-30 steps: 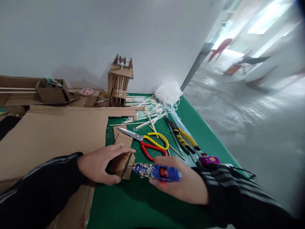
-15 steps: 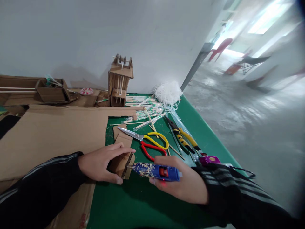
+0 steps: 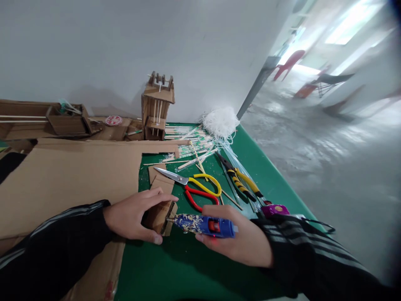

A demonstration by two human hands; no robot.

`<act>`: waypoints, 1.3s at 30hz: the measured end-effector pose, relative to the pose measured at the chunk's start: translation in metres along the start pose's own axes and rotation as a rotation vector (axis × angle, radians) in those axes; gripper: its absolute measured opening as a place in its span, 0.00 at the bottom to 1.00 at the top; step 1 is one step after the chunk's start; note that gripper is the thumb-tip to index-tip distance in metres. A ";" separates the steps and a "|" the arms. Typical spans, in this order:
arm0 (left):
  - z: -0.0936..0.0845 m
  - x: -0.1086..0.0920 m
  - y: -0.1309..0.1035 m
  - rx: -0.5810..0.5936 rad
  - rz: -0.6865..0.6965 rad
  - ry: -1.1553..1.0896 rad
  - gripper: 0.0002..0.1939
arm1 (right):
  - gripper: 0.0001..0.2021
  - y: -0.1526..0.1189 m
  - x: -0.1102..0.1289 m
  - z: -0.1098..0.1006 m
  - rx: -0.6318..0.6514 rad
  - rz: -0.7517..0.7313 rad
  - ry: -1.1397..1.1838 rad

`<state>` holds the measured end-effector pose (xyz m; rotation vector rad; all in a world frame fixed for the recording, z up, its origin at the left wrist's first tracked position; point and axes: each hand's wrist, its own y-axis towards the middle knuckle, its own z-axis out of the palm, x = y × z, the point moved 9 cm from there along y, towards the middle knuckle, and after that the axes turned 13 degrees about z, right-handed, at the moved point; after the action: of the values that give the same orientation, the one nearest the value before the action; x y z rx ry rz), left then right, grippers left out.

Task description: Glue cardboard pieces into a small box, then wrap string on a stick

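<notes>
My left hand [image 3: 136, 215] holds a small brown cardboard piece [image 3: 158, 216] between thumb and fingers, above the green table [image 3: 188, 271]. My right hand [image 3: 239, 240] is wrapped round a blue glue gun [image 3: 200, 224] with a red light showing near its grip. The gun's nozzle points left and meets the right edge of the held cardboard. Flat cardboard scraps [image 3: 163, 184] lie just beyond my left hand. Scissors [image 3: 188, 180] with yellow and red handles rest beyond the glue gun, their blades pointing left.
A large cardboard sheet [image 3: 87, 175] covers the left side. Behind stand a cardboard tower [image 3: 156, 108] and a cardboard box structure [image 3: 67, 121]. Wooden sticks [image 3: 188, 133], white string [image 3: 221, 121], pliers [image 3: 239, 177] and a purple item [image 3: 275, 210] lie right of centre.
The glue gun and my right hand have shifted very slightly left, with the nozzle still at the cardboard's edge. My left hand keeps its hold, almost unmoved.
</notes>
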<state>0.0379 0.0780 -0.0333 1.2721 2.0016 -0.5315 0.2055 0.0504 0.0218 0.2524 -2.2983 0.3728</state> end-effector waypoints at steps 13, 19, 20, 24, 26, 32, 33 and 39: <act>0.001 0.001 0.000 -0.016 0.006 0.023 0.43 | 0.07 0.006 0.002 0.008 0.112 -0.055 0.001; 0.001 0.005 0.000 -0.007 -0.014 0.028 0.44 | 0.06 0.004 -0.004 0.002 0.082 -0.032 0.022; 0.001 0.005 0.000 -0.007 -0.016 0.028 0.44 | 0.06 0.003 -0.005 0.004 0.088 -0.031 0.021; 0.001 0.005 -0.001 -0.016 -0.009 0.027 0.44 | 0.05 0.000 -0.006 0.003 0.022 -0.033 0.038; 0.001 0.005 -0.001 -0.016 -0.007 0.025 0.45 | 0.05 -0.001 -0.005 0.001 -0.014 -0.042 0.042; 0.002 0.005 -0.001 -0.016 -0.010 0.021 0.45 | 0.05 0.005 -0.002 0.005 0.082 -0.061 0.002; 0.002 0.006 -0.001 -0.015 -0.012 0.015 0.45 | 0.05 0.005 -0.002 0.005 0.080 -0.058 0.001; 0.001 0.008 -0.001 -0.027 -0.041 0.006 0.44 | 0.05 0.004 0.000 0.004 0.046 -0.079 0.011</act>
<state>0.0353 0.0814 -0.0400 1.2194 2.0370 -0.5194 0.2021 0.0529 0.0185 0.3622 -2.2632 0.3857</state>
